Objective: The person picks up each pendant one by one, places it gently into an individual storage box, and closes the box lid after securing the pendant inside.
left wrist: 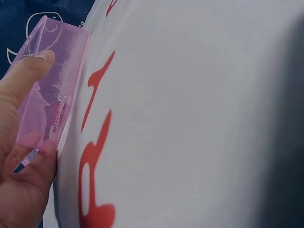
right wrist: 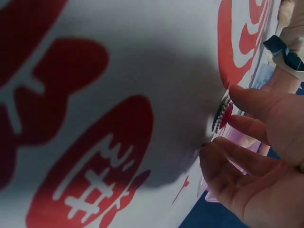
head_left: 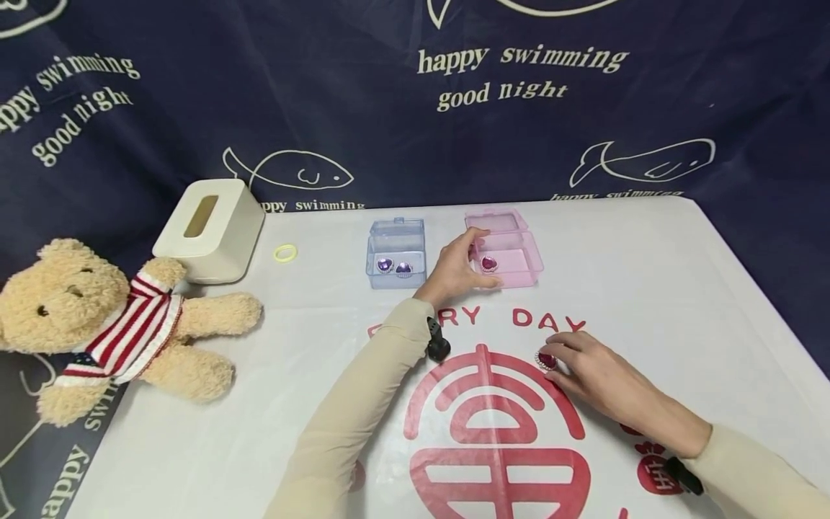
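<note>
My left hand [head_left: 457, 267] grips the left side of an open pink see-through box [head_left: 521, 267], thumb at its front wall and fingers toward the back. Inside that box lies a red gem with a beaded rim [head_left: 489, 264]. In the left wrist view, the thumb lies against the pink plastic box [left wrist: 66, 61]. Nearer the front, my right hand [head_left: 599, 375] pinches another red gem with a silvery beaded rim [head_left: 547, 359] at the tabletop. The right wrist view shows thumb and a fingertip at this red gem [right wrist: 223, 115], its underside partly hidden.
Left of the pink box stands an open blue see-through box [head_left: 397, 281] with two purple gems [head_left: 385, 265]. A yellow ring [head_left: 285, 253] lies farther left, near a white tissue box [head_left: 220, 223]. A teddy bear [head_left: 130, 324] occupies the table's left edge.
</note>
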Available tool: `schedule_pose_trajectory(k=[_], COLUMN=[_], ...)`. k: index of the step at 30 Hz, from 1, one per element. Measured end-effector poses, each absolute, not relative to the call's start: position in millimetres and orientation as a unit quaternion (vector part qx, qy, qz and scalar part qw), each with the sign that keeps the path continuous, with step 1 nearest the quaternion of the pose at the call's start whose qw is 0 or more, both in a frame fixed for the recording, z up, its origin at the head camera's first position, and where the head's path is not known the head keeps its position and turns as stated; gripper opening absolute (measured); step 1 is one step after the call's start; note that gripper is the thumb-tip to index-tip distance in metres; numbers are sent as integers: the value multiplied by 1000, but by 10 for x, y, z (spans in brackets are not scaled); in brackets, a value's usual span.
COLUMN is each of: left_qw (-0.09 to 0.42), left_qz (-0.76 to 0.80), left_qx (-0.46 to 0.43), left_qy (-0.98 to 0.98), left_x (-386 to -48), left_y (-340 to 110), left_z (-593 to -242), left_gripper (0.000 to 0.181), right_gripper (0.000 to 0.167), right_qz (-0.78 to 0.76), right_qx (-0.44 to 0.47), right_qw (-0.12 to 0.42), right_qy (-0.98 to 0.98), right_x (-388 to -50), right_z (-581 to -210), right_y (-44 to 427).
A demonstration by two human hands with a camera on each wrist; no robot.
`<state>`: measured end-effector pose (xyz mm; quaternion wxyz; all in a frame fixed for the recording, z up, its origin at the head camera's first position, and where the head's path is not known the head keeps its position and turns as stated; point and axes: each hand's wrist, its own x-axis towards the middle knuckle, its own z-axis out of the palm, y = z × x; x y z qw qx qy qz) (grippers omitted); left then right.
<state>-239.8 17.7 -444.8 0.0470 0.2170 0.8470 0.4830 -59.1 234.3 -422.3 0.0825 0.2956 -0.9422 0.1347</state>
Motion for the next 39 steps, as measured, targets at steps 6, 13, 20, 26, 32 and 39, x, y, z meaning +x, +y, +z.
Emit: schedule_pose_trajectory(k=[6, 13, 20, 26, 32, 39], left_qw=[50, 43, 45, 40, 43, 41], left_qz=[481, 484, 479, 477, 486, 478], left_qx=[213, 217, 220, 222, 226, 225], left_qy=[849, 847, 849, 849, 843, 848], left_x=[-2404, -2402, -2387, -2395, -2399, -2385], left_y=[178, 162, 172, 194, 213, 188], left_z=[-4442, -4438, -4453, -4446, -4444, -4453], left_gripper=[88, 88, 88, 89, 90, 89], right_gripper=[32, 33, 34, 34, 32, 26], right_qz=[141, 144, 144, 135, 127, 134], right_qx=[329, 340, 338, 329, 325, 325], right_qw=[126, 141, 137, 134, 136, 134], right_qy=[-925, -919, -920, -925, -927, -927], right_x=[-616, -622, -600, -596, -590, -612], right_z=[-4258, -4285, -4286, -4267, -4275, -4274], right_y=[2321, 2304, 2313, 2328, 2339, 2324])
